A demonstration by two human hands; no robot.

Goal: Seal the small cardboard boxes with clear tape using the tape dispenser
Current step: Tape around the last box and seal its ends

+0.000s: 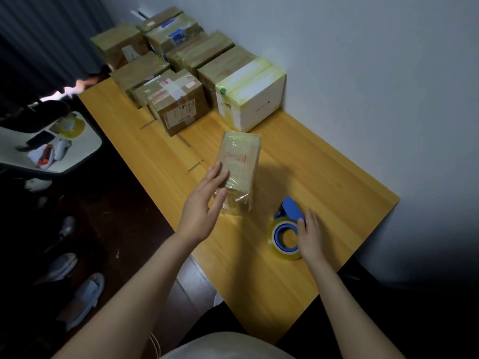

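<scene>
We brace the small box [239,167], central on the surface [324,164], with left hand [204,203] fingers straight against its near side, likely to stop sliding, while right hand [309,234] rests uncurled on the tape dispenser [285,229] by the near edge.

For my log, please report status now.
Left hand open, touching box. Right hand open on dispenser. Other boxes behind, apart.

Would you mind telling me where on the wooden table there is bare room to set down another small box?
Bare wood lies right of the small box, between the white box and the tape dispenser, out to the table edge; also the near strip in front of the dispenser. The far end is packed with taped boxes.
</scene>
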